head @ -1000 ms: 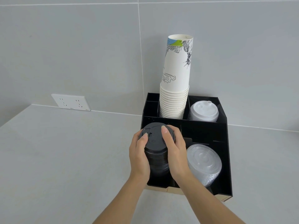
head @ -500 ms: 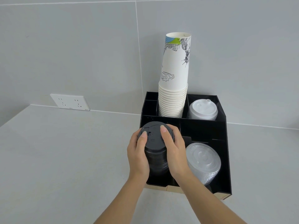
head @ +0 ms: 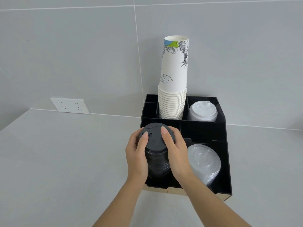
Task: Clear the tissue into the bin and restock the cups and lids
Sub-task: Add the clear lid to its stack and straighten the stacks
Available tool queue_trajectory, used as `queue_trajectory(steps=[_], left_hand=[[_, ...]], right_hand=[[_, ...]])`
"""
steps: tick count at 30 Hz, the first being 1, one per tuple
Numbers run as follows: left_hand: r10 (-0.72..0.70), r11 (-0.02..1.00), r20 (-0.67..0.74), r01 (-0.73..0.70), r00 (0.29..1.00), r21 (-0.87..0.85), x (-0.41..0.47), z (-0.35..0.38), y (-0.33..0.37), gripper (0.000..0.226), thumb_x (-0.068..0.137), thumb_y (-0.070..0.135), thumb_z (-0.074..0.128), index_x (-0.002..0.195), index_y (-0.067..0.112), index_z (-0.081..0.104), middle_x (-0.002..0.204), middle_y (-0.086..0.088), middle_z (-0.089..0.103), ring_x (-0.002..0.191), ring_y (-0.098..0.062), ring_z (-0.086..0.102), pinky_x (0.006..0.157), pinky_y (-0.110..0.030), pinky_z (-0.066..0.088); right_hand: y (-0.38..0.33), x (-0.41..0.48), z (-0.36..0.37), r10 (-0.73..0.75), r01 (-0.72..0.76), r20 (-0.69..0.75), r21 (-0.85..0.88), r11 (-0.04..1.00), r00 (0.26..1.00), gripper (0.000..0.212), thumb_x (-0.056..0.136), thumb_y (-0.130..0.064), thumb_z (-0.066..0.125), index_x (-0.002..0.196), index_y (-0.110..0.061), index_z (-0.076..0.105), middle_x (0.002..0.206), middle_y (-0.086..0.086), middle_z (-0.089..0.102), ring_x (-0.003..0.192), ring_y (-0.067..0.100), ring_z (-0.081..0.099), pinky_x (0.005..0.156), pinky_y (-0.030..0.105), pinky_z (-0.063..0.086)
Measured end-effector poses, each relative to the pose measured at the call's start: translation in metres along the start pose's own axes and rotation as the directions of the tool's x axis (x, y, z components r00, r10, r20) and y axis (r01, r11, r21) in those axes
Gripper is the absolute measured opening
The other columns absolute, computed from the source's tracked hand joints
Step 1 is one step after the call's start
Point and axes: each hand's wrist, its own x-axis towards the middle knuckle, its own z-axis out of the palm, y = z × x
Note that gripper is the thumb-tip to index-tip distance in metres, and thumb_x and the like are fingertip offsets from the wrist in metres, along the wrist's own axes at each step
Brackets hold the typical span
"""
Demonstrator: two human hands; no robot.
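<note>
A stack of black lids [head: 156, 145] stands in the front left compartment of a black organiser [head: 227, 154]. My left hand [head: 136, 158] wraps its left side and my right hand [head: 176, 152] its right side, thumbs resting on the top lid. A tall stack of white printed paper cups [head: 174, 82] rises from the back middle compartment. White lids [head: 203, 111] fill the back right compartment and clear lids [head: 204, 163] lie tilted in the front right one. No tissue or bin is in view.
The organiser sits on a grey counter [head: 65, 161] against a grey tiled wall. A white wall socket [head: 70, 105] is at the counter's back edge to the left.
Both hands keep the same hold on the black lid stack, which stays in its compartment. Only the camera view has shifted slightly.
</note>
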Motion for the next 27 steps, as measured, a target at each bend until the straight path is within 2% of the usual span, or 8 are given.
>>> queue_trajectory(steps=[3, 8, 11, 14, 19, 23, 25, 27], left_hand=[[0.012, 0.999, 0.031, -0.014, 0.999, 0.047, 0.001, -0.001, 0.003, 0.028, 0.088, 0.021, 0.056, 0.112, 0.007, 0.061, 0.106, -0.009, 0.066, 0.098, -0.02, 0.063, 0.066, -0.013, 0.051], [0.083, 0.988, 0.018, -0.085, 0.996, 0.129, 0.004, -0.002, 0.012, 0.022, 0.093, 0.017, 0.049, 0.107, 0.008, 0.064, 0.101, -0.004, 0.067, 0.096, -0.013, 0.062, 0.07, -0.01, 0.049], [0.139, 0.978, -0.01, -0.136, 0.99, 0.157, 0.007, -0.001, 0.023, 0.023, 0.093, 0.022, 0.05, 0.108, 0.011, 0.064, 0.105, -0.003, 0.067, 0.104, -0.016, 0.06, 0.082, -0.014, 0.047], [0.188, 0.967, -0.007, -0.184, 0.982, 0.177, 0.006, 0.005, 0.04, 0.028, 0.092, 0.026, 0.052, 0.112, 0.009, 0.062, 0.113, -0.004, 0.065, 0.104, -0.008, 0.058, 0.082, -0.005, 0.043], [0.333, 0.916, 0.111, -0.349, 0.936, 0.198, -0.001, 0.03, 0.072, 0.041, 0.081, 0.046, 0.053, 0.112, 0.022, 0.061, 0.115, 0.01, 0.063, 0.113, -0.001, 0.054, 0.097, -0.015, 0.039], [0.389, 0.882, 0.274, -0.441, 0.88, 0.165, -0.018, 0.063, 0.083, 0.051, 0.077, 0.052, 0.048, 0.115, 0.02, 0.06, 0.121, 0.004, 0.062, 0.116, -0.005, 0.053, 0.096, -0.017, 0.04], [0.349, 0.892, 0.363, -0.425, 0.864, 0.154, -0.03, 0.08, 0.081, 0.056, 0.075, 0.055, 0.048, 0.118, 0.021, 0.06, 0.123, 0.005, 0.06, 0.117, -0.002, 0.051, 0.096, -0.014, 0.038], [0.301, 0.901, 0.435, -0.402, 0.849, 0.163, -0.038, 0.093, 0.075, 0.059, 0.074, 0.057, 0.046, 0.121, 0.023, 0.058, 0.126, 0.008, 0.059, 0.12, 0.0, 0.048, 0.103, -0.021, 0.037]], right_hand=[[-0.005, 0.0, -0.005, 0.003, -0.002, 0.022, -0.043, 0.999, 1.0, 0.03, 0.081, -0.058, 0.056, 0.104, -0.039, 0.056, 0.101, -0.017, 0.065, 0.099, 0.004, 0.062, 0.094, 0.033, 0.051], [-0.023, -0.003, -0.019, -0.036, 0.032, -0.024, -0.162, 0.986, 0.999, 0.072, 0.069, -0.066, 0.047, 0.126, -0.024, 0.05, 0.107, -0.015, 0.059, 0.101, -0.001, 0.055, 0.086, 0.018, 0.044], [-0.034, -0.003, -0.034, -0.075, 0.063, -0.049, -0.21, 0.976, 0.996, 0.069, 0.074, -0.069, 0.052, 0.128, -0.027, 0.048, 0.114, -0.008, 0.059, 0.107, 0.004, 0.055, 0.092, 0.023, 0.042], [-0.047, -0.004, -0.053, -0.125, 0.106, -0.066, -0.247, 0.963, 0.99, 0.063, 0.075, -0.062, 0.051, 0.128, -0.028, 0.048, 0.115, -0.008, 0.06, 0.11, 0.006, 0.054, 0.094, 0.026, 0.041], [-0.071, -0.01, -0.086, -0.173, 0.154, -0.083, -0.193, 0.969, 0.981, 0.041, 0.085, -0.053, 0.055, 0.118, -0.03, 0.052, 0.103, -0.016, 0.059, 0.09, -0.019, 0.054, 0.076, 0.003, 0.04], [-0.078, -0.013, -0.105, -0.184, 0.156, -0.161, -0.168, 0.973, 0.97, 0.051, 0.079, -0.055, 0.051, 0.122, -0.027, 0.054, 0.106, -0.011, 0.062, 0.103, 0.0, 0.058, 0.089, 0.022, 0.044], [-0.078, -0.015, -0.111, -0.179, 0.151, -0.182, -0.158, 0.976, 0.967, 0.052, 0.079, -0.057, 0.05, 0.121, -0.028, 0.055, 0.108, -0.008, 0.063, 0.107, 0.01, 0.059, 0.095, 0.032, 0.045], [-0.076, -0.019, -0.115, -0.17, 0.145, -0.176, -0.148, 0.978, 0.969, 0.051, 0.077, -0.06, 0.05, 0.119, -0.031, 0.055, 0.11, -0.004, 0.064, 0.108, 0.01, 0.059, 0.097, 0.035, 0.045]])
